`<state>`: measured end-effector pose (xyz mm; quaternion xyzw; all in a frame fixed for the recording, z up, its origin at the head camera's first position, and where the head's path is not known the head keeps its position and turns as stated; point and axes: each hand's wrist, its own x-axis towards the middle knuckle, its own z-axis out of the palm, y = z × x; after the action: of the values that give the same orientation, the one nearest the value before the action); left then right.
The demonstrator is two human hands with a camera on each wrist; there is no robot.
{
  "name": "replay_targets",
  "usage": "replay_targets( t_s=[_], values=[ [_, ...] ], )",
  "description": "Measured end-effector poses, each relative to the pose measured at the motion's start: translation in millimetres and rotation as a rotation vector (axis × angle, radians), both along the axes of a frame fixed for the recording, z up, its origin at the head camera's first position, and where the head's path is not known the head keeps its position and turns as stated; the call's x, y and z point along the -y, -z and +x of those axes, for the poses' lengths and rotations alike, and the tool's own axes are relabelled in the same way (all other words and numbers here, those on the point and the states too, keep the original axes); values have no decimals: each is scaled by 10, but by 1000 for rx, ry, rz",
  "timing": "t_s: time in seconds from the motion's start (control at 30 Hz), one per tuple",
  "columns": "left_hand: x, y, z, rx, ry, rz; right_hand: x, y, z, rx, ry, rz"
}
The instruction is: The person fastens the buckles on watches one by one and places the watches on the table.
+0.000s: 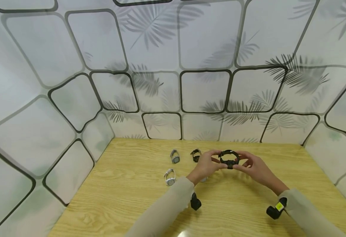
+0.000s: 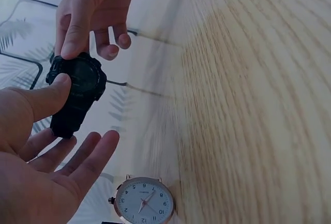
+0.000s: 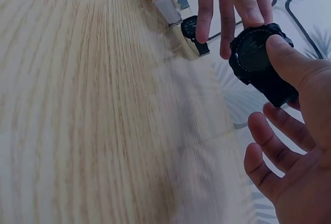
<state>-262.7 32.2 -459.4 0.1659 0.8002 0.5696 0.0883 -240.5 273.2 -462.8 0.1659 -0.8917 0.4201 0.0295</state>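
Both hands hold a black wristwatch (image 1: 230, 162) up over the table, its strap standing in a loop and its round dark dial (image 3: 254, 50) facing the person. My left hand (image 1: 206, 164) pinches one side of it, thumb on the case edge in the left wrist view. On the opposite side, my right hand (image 1: 255, 168) grips it between thumb and fingers. The remaining fingers of each hand are spread loosely. Beside the left hand in the left wrist view lies a watch with a white dial and rose-gold case (image 2: 145, 202), mostly hidden by that hand in the head view.
Left of the hands on the wooden table (image 1: 125, 197) lie a grey watch (image 1: 175, 157), a black watch (image 1: 196, 155) and a white-strapped watch (image 1: 170, 179). A patterned cloth (image 1: 161, 92) rises behind the table and along its sides.
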Motion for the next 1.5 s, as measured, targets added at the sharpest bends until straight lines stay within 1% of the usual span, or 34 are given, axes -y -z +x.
replay_targets(
  t_s=[0.13, 0.27, 0.53, 0.77, 0.83, 0.97, 1.1, 1.2, 1.3, 1.5],
  values=[
    [9, 2, -38, -24, -5, -62, 0, 25, -57, 6, 18, 23],
    [0, 13, -92, -20, -3, -95, 5, 47, -154, 1, 20, 49],
    [-41, 74, -213, 16, -37, -114, 12, 137, -349, 6, 25, 92],
    [-102, 120, -319, 33, -73, -127, 14, 204, -458, 8, 22, 114],
    [-120, 119, -339, 36, -80, -148, 12, 220, -481, 7, 10, 116],
    [-150, 92, -353, 29, -101, -206, 16, 240, -514, 5, -23, 114],
    [-176, 76, -350, 32, -112, -244, 17, 260, -543, 14, -26, 127],
    [-191, 91, -352, 67, -119, -240, 16, 277, -558, 37, -15, 142],
    [-204, 110, -363, 85, -119, -245, 13, 283, -566, 57, -11, 156],
    [-226, 130, -397, 73, -105, -280, -5, 285, -594, 68, -14, 176]
  ],
)
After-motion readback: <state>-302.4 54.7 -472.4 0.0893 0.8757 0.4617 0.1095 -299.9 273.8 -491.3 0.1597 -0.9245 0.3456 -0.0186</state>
